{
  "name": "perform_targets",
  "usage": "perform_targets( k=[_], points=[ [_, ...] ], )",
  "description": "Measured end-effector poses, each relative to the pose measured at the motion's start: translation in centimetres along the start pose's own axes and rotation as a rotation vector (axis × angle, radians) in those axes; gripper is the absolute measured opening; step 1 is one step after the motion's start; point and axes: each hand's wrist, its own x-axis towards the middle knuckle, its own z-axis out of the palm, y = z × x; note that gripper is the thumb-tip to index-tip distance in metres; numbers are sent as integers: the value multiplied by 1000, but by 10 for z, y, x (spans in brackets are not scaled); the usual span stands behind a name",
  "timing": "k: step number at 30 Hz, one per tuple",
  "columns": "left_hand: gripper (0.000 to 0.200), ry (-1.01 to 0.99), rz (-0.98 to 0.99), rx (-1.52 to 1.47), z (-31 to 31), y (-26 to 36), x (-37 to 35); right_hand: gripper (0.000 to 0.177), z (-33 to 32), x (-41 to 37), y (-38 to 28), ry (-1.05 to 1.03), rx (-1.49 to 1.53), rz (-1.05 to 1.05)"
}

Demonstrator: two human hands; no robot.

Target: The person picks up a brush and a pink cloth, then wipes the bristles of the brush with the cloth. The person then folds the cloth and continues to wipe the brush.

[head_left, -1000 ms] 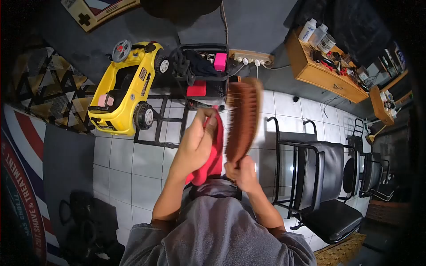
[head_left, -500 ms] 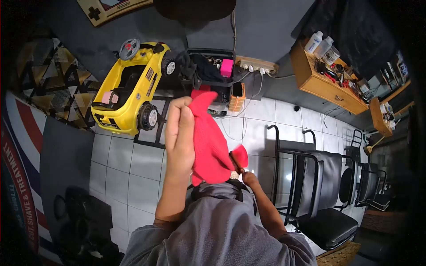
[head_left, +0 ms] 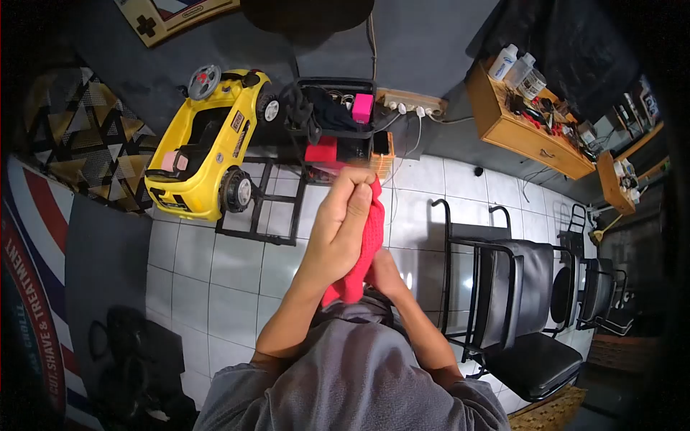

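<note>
left hand (head_left: 343,219): clenched round the red cloth (head_left: 369,233), fingers folded over its upper part
right hand (head_left: 387,276): just below the left, touching the cloth's lower end; cannot tell whether it grips anything
red cloth: held up near the chest, above the tiled floor (head_left: 215,266)
far left: yellow toy car (head_left: 205,154)
right: black chair (head_left: 521,302)
far right: wooden shelf (head_left: 525,133) with bottles

Tiled floor (head_left: 215,266) lies open between toy car (head_left: 205,154) and chairs (head_left: 528,287).
</note>
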Motion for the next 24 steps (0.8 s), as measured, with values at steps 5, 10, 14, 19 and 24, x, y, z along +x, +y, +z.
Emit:
perform_targets(
  k=[5, 10, 14, 19, 24],
  points=[
    [20, 178, -12, -90, -16, 23, -8, 69, -89, 31, 191, -48, -1286, 332],
    [19, 452, 133, -163, -32, 30, -14, 60, -128, -8, 186, 121, -1253, 747],
    [20, 444, 33, -178, -34, 51, -20, 63, -162, -17, 231, 310, -1255, 673],
    [21, 320, -34, 37, -20, 10, -15, 62, -98, 10, 83, 504, -292, 114],
    [18, 85, -89, 54, -4, -13, -8, 59, 12, -25, -42, 189, 223, -159]
  ],
)
